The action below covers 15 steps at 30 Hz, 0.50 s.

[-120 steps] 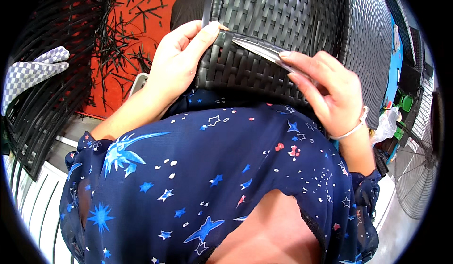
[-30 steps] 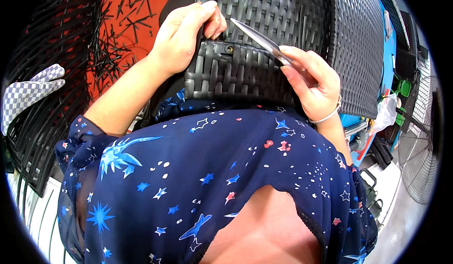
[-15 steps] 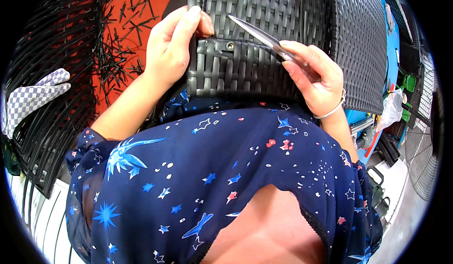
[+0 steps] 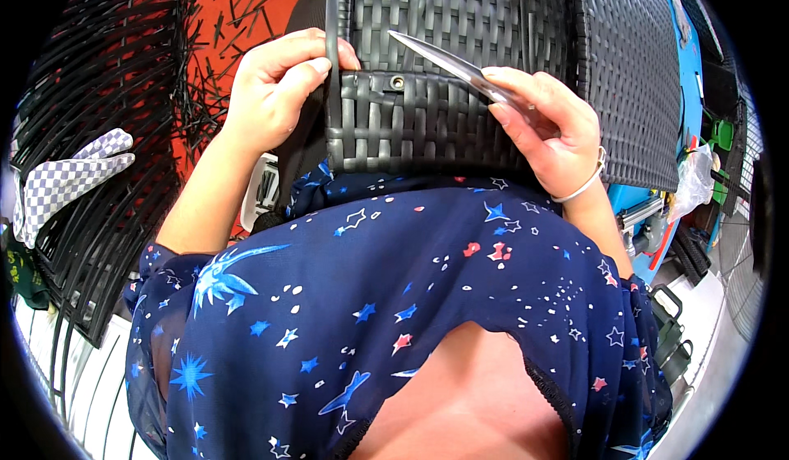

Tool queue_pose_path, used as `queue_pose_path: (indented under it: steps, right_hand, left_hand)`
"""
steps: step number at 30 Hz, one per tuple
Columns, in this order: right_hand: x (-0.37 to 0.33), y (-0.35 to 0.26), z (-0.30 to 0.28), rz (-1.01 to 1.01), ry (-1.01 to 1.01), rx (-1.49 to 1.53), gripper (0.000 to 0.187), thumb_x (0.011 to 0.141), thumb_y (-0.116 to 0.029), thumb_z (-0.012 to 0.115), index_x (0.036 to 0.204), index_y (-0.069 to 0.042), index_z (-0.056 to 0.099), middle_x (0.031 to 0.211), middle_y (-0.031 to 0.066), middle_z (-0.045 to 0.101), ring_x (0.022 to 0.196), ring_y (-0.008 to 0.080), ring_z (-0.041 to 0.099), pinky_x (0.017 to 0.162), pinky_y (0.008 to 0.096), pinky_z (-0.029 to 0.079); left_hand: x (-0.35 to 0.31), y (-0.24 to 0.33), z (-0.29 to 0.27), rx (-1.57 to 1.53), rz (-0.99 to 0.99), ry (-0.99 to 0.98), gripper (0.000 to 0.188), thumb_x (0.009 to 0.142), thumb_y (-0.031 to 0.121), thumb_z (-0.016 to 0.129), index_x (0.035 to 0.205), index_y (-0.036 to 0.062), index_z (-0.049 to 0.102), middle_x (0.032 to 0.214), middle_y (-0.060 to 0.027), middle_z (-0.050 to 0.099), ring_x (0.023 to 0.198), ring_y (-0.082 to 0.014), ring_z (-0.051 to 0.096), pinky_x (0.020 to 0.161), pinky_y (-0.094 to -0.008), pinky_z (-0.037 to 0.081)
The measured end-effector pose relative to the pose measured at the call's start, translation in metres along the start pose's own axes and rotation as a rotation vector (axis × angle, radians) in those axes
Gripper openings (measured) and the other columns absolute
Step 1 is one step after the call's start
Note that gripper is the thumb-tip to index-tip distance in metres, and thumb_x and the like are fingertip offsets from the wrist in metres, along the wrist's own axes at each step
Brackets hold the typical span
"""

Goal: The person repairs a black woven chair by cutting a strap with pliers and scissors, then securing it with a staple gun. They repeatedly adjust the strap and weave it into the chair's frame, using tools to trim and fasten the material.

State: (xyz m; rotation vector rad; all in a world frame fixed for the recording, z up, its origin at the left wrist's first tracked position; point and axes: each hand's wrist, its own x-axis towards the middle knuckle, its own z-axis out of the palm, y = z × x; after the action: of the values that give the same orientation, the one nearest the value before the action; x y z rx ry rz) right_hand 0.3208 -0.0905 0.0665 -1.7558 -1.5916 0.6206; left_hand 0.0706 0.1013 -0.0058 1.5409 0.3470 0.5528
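Observation:
A black woven wicker panel (image 4: 427, 119) lies in front of me, with a small round metal fitting (image 4: 398, 83) near its close end. At the panel's left edge, my left hand (image 4: 275, 82) pinches a flat black wicker strip (image 4: 332, 16) that runs up along that edge. My right hand (image 4: 555, 123) grips a pointed silver metal tool (image 4: 440, 58); its tip points up and left above the weave, apart from it. The palm and fingers hide the tool's other end.
Loose black strips (image 4: 70, 156) hang in a large bundle at the left, beside a checkered glove (image 4: 78, 177). Cut scraps lie on the red floor (image 4: 267, 25). Another woven section (image 4: 629, 74) adjoins at right, near a plastic bag (image 4: 695, 182) and a fan (image 4: 744, 271).
My left hand has shifted left and slightly down, its fingers now closed around the strip lower along the edge. The right hand and tool stay nearly where they were.

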Motion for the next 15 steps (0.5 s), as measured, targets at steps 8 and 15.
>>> queue_pose_path:
  steps: [8, 15]
  right_hand:
    - [-0.0033, 0.0009, -0.0017, 0.018, -0.018, -0.017, 0.035, 0.085, -0.001, 0.075, 0.12, -0.004, 0.07, 0.084, 0.0036, 0.063, 0.068, 0.0097, 0.053, 0.06, 0.0214, 0.04]
    - [-0.0013, 0.006, 0.003, -0.038, 0.046, 0.031, 0.034, 0.083, -0.004, 0.077, 0.116, -0.01, 0.074, 0.072, 0.0012, 0.057, 0.056, 0.009, 0.044, 0.05, 0.0239, 0.035]
  left_hand:
    - [-0.0022, 0.0072, -0.0047, 0.111, 0.011, -0.128, 0.036, 0.092, 0.019, 0.048, 0.103, -0.0087, 0.069, 0.107, -0.0201, 0.068, 0.107, -0.0304, 0.063, 0.098, -0.0414, 0.046]
    - [-0.0061, 0.0101, -0.0014, 0.133, -0.007, -0.137, 0.037, 0.093, 0.022, 0.051, 0.107, -0.0074, 0.068, 0.11, -0.0191, 0.068, 0.11, -0.0303, 0.062, 0.102, -0.0417, 0.045]
